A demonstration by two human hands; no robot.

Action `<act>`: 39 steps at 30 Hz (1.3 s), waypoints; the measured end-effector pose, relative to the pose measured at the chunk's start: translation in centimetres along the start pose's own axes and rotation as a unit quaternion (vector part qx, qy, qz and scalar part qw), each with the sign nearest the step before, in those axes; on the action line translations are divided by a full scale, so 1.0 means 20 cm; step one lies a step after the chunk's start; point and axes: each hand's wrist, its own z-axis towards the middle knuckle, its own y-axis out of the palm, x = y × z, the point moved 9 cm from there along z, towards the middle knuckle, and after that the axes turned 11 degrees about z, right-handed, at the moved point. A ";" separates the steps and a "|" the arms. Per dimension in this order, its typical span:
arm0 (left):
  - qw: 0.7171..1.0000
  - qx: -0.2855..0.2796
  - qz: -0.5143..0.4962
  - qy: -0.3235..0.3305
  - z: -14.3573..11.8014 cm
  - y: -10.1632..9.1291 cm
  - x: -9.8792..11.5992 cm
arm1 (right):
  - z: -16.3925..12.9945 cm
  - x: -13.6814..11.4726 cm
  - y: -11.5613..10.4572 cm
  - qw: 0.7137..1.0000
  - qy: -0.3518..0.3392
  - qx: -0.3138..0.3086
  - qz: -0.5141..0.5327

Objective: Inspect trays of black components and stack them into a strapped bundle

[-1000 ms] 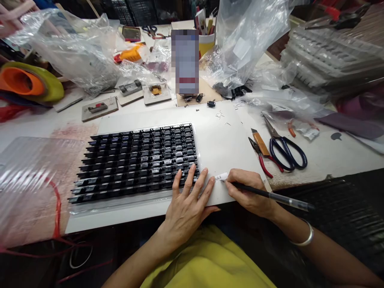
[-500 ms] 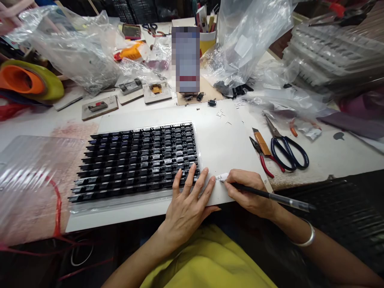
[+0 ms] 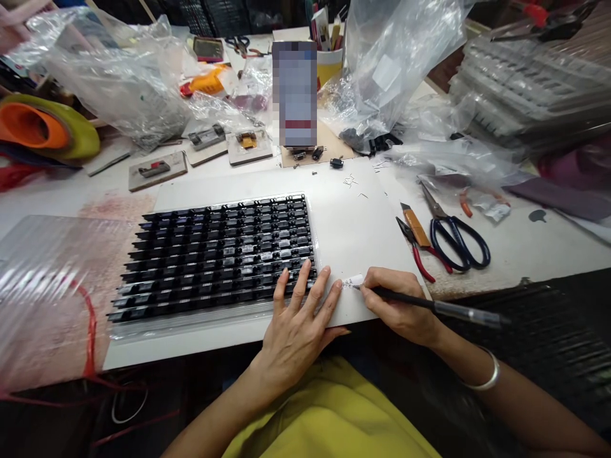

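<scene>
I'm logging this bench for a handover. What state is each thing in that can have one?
Left hand: flat, fingers spread on the tray edge.
Right hand: closed around the pen.
Pen: tilted, tip at the label.
Label: lying flat, partly written.
Tray of black parts: rows filled.
Scissors: closed, lying flat.

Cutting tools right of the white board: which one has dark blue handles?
The scissors, farthest right; the pliers have red grips and the utility knife between them is orange.

Black pen (image 3: 429, 304) – tip on small white label (image 3: 353, 281).
</scene>
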 end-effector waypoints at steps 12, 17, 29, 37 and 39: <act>0.998 0.047 -0.033 -0.016 0.04 -0.05 0.03 | -0.01 0.01 -0.02 1.000 0.001 -0.009 0.011; 0.999 0.031 -0.020 -0.010 0.04 -0.03 0.03 | 0.01 -0.01 -0.01 1.000 -0.019 -0.019 -0.006; 0.999 0.039 -0.021 -0.007 0.04 -0.03 0.03 | 0.00 -0.02 0.01 0.997 -0.051 -0.037 -0.038; 0.999 0.036 -0.025 -0.008 0.04 -0.03 0.03 | 0.00 -0.02 0.03 0.997 -0.054 -0.051 -0.028; 0.999 0.034 -0.026 -0.009 0.04 -0.03 0.03 | 0.01 -0.03 0.02 0.997 -0.056 -0.043 -0.032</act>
